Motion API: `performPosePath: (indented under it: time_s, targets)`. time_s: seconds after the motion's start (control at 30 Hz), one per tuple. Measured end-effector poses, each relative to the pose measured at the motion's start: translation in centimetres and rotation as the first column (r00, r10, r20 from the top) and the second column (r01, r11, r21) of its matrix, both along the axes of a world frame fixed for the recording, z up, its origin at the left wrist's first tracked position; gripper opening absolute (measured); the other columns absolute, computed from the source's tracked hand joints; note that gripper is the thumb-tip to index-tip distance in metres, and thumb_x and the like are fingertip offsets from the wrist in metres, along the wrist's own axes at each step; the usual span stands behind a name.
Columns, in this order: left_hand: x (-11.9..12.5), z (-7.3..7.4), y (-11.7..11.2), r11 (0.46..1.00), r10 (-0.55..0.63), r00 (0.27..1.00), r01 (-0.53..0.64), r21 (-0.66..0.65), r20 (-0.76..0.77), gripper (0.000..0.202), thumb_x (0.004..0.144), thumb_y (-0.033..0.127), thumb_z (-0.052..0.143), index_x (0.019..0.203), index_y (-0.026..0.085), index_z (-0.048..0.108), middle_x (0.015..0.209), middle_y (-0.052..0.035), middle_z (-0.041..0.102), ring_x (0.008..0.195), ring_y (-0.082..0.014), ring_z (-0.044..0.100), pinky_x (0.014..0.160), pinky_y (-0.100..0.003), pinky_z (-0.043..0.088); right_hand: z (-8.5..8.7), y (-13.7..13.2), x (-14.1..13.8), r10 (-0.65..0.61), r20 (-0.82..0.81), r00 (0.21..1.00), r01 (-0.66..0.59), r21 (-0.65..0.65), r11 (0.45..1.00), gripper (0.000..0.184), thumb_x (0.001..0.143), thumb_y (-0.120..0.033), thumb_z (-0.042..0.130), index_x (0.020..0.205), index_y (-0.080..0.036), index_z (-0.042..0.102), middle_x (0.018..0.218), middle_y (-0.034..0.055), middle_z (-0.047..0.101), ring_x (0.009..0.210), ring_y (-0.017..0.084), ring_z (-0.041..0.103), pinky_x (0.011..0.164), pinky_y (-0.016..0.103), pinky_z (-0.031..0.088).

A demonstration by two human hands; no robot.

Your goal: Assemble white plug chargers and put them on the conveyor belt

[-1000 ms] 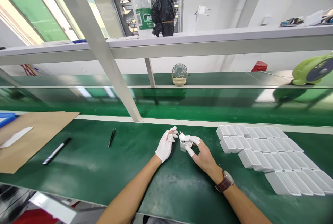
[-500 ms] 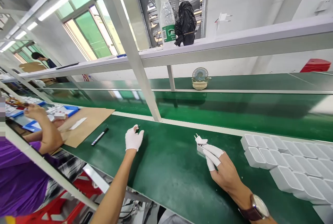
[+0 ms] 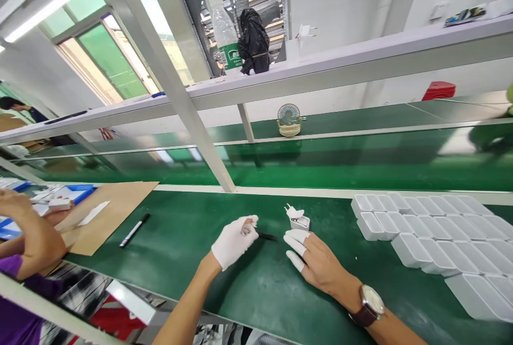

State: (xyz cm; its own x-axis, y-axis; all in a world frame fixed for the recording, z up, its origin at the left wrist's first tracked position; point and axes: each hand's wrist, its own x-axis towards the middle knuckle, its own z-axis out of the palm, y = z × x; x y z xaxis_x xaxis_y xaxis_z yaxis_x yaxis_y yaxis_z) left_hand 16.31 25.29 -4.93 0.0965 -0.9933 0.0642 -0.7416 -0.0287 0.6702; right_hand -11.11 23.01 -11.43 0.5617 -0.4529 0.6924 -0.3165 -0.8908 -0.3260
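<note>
My left hand (image 3: pixel 235 242), in a white glove, is closed around a thin slim black tool (image 3: pixel 266 236) whose tip points right, low over the green table; its exact kind is unclear. A small white plug adapter (image 3: pixel 300 222) stands on the table, its pronged cap (image 3: pixel 294 212) tilted off the open housing, with small parts showing inside. Just in front of it, my right hand (image 3: pixel 315 257) has white finger cots on and its fingers stretched out and apart. Those fingertips are at or very near the adapter's lower edge; contact cannot be made out.
Rows of white plastic boxes (image 3: pixel 425 227) stand at the right. A marker (image 3: pixel 134 230) and a brown cardboard sheet (image 3: pixel 116 206) lie at the left, beside a co-worker's arm (image 3: pixel 34 232). A slanting post (image 3: pixel 200 136) rises behind the table; a small fan (image 3: pixel 289 120) stands beyond.
My left hand has moved right and nearer, bringing the black tool toward the adapter. The adapter, held by my right hand before, now stands on the table with those fingers spread. The view has turned right.
</note>
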Motion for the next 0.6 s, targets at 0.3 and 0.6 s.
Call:
performPosePath:
  time_s: [0.3, 0.6]
  targets:
    - [-7.1, 0.3, -3.3, 0.992, -0.126, 0.873, 0.109, -0.064, -0.471, 0.032, 0.078, 0.032, 0.068, 0.108, 0.02, 0.067, 0.092, -0.0042, 0.069, 0.08, -0.0183, 0.063, 0.077, -0.033, 0.052, 1.5, -0.7, -0.6, 0.001, 0.182, 0.983, -0.109, 0.581, 0.807, 0.029, 0.101, -0.03, 0.045, 0.122, -0.025, 0.063, 0.101, 0.0074, 0.07, 0.089, 0.024, 0.067, 0.084, 0.039, 0.054]
    - [-10.6, -6.3, -7.1, 0.978, -0.206, 0.787, 0.191, -0.088, -0.581, 0.098, 0.055, 0.023, 0.086, 0.139, 0.018, 0.036, 0.132, -0.0165, 0.054, 0.122, -0.0256, 0.056, 0.107, -0.042, 0.043, 2.6, -3.6, -2.7, -0.386, 0.539, 0.748, -0.131, 0.691, 0.711, 0.032, 0.098, -0.042, 0.052, 0.117, -0.023, 0.069, 0.108, 0.0078, 0.069, 0.1, 0.025, 0.062, 0.094, 0.04, 0.048]
